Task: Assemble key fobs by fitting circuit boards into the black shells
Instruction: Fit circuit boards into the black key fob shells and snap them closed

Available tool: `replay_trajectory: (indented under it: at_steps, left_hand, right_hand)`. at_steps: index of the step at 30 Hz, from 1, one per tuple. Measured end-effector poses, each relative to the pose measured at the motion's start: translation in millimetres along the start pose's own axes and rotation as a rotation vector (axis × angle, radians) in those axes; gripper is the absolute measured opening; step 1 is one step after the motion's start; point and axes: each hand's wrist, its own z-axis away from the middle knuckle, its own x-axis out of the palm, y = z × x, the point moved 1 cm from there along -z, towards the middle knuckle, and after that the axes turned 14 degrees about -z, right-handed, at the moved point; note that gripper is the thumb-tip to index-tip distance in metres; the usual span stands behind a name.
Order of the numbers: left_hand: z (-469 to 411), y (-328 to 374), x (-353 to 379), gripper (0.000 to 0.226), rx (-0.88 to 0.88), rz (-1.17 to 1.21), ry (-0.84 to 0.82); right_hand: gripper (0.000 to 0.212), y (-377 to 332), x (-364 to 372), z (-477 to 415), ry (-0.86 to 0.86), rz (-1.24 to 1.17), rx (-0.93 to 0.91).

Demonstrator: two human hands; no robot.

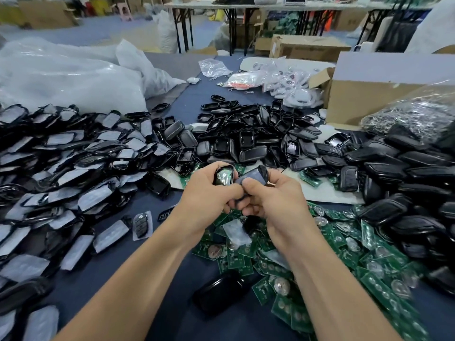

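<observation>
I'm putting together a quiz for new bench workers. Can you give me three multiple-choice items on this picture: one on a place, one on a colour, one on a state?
1. Where does the pile of circuit boards lie?
A. On the table, below and right of the hands
B. On a shelf overhead
C. On the floor

2. What colour are the circuit boards?
A. Blue
B. Green
C. Red

3. What is the left hand doing?
A. Lying flat on the table
B. Hanging idle
C. Gripping a black shell

Answers:
1 A: the boards spread over the near right of the table, under the right hand.
2 B: every board is plainly green.
3 C: its fingers curl round the shell, while the right hand grips a film-covered piece.
</observation>
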Motion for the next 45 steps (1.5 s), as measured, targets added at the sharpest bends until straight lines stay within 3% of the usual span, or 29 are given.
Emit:
replay_trajectory:
  at_steps: [7,12,18,22,26,29,32,35,39,42,45]
  left_hand:
    - [-7.1,-1.3,-13.0,0.039,0.199,-0.209,0.271]
    - [-0.1,2.5,-18.0,0.039,0.374,-0.306,0.413]
    - [8.7,5.9,-3.5,0.035,0.275,-0.334,0.553]
    - [0.5,0.8,-1.2,0.026,0.110,-0.282,0.445]
    - [-6.0,-0.5,-7.0,0.036,-0.017,0.195,0.134]
    - [-7.7,-2.4,-10.9,0.035,-0.069,0.380,0.005]
    - [-9.5,-4.3,-10.5,0.022,-0.079,0.398,0.018]
    - [-9.9,-5.4,-9.5,0.026,-0.081,0.335,0.110]
    - [-8.9,-3.7,-10.0,0.022,-0.064,0.289,0.159]
    - [-7.9,-1.5,-12.5,0.017,-0.060,0.261,0.148]
    - [-7.1,-2.8,-14.6,0.020,-0.035,0.222,0.087]
  right_hand:
    - [0.038,-5.2,1.5,0.2,0.029,-0.112,0.112]
    - [0.009,-7.5,-5.3,-0.9,-0.107,-0.045,0.167]
    - [0.014,-6.2,-7.3,-0.8,-0.072,-0.019,0.064]
    - [0.021,-2.4,-9.3,-1.1,-0.004,0.109,-0.088]
    - [0.023,-1.2,-11.3,-1.5,0.090,0.292,-0.221]
    - [0.025,-3.7,-11.5,-1.4,0.134,0.380,-0.272]
    - [0.026,-4.5,-9.8,0.2,0.142,0.460,-0.329]
    - [0.028,-2.6,-2.7,7.3,0.161,0.667,-0.392]
    - [0.056,-2.4,12.1,18.3,0.157,0.871,-0.490]
    - [0.041,0.5,17.2,21.4,0.106,0.940,-0.519]
    - [0.037,2.5,11.7,17.9,0.102,0.820,-0.423]
